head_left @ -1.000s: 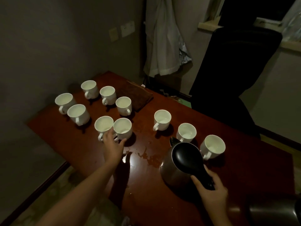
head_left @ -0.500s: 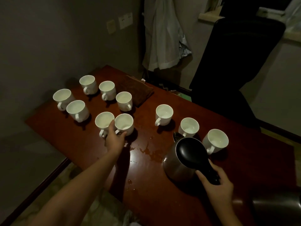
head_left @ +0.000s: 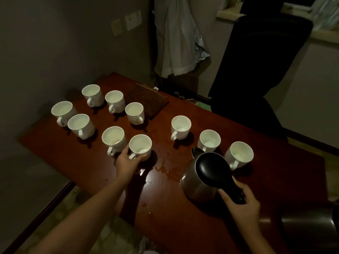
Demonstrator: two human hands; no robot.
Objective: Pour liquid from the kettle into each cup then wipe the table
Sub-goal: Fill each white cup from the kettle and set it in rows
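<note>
**Ten cups out, one being steadied for the pour**

Ten white cups are set out on the table [head_left: 275, 180], with pouring judged to be the step in hand and wiping not yet begun. The nearest cup [head_left: 140, 147] is held by the left hand [head_left: 128, 163], whose fingers are curled round its lower wall beside the handle. Touching or just beside it, on the far side of that hand, a second cup [head_left: 113, 138] stands. The kettle [head_left: 203, 177] rests upright on the table, and its black handle is gripped by the right hand [head_left: 242, 204]. Its spout is turned away from that hand, towards three cups standing just beyond it.

A little liquid can be seen low in the held cup; how full the others are cannot be told in the dim light. Between the two hands a spill [head_left: 166, 170] lies on the wood, with stray drops nearer the body. Well beyond the left hand, a brown cloth [head_left: 146, 101] lies folded.

For the next move, the kettle would need to be lifted, carried across the spill and tipped slowly over the held cup. The cloth is likely to be wanted afterwards.
</note>
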